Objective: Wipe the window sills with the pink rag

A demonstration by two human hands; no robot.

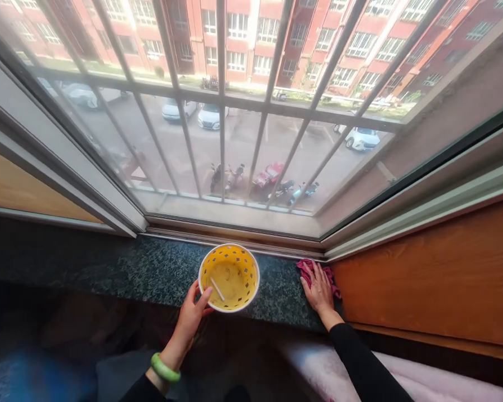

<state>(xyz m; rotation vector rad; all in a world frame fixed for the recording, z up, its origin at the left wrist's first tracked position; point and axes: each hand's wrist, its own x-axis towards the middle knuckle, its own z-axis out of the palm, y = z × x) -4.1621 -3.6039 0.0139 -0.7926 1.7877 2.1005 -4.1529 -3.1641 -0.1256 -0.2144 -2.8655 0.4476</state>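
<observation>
My left hand (193, 310) grips the near left rim of a round yellow plastic basket (230, 262), thumb over the edge and fingers around its outside. The basket has a white rim and diamond-shaped holes, and a short white stick (217, 289) lies inside it on the stained bottom. It is held over the dark speckled stone windowsill (163, 271); whether it touches the stone I cannot tell. At the sill's right end my right hand (317, 287) presses a crumpled magenta cloth (334, 282) against the stone, its fingers stretched over the fabric.
Behind the sill stand the window track (184, 235) and the glass, with metal bars (222, 145) outside. A brown wooden panel (436, 273) borders the right side. Below it lies pale pinkish fabric (419, 371). Parked cars and a red building show beyond the window.
</observation>
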